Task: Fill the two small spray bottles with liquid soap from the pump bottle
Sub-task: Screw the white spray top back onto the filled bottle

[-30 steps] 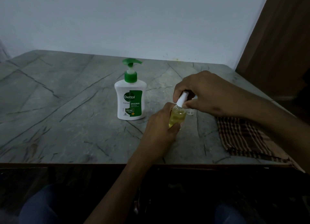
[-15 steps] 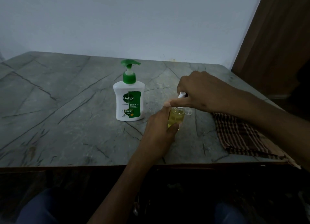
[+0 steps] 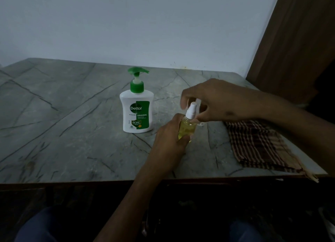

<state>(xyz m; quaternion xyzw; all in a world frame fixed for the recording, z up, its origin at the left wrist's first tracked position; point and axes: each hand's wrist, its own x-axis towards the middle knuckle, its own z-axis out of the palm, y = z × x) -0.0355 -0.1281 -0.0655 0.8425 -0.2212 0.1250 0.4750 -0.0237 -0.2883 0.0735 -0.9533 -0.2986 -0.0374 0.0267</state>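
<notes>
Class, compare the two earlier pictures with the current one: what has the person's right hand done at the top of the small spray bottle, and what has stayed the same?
The right hand has lifted its fingers off the white spray head, now exposed; a moment ago they pinched it. The left hand still grips the small spray bottle of yellow liquid. The Dettol pump bottle and checked cloth have not moved.

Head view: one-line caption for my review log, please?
Left hand grips small yellow-filled spray bottle, right hand around its white nozzle, beside white-and-green pump bottle.
</notes>
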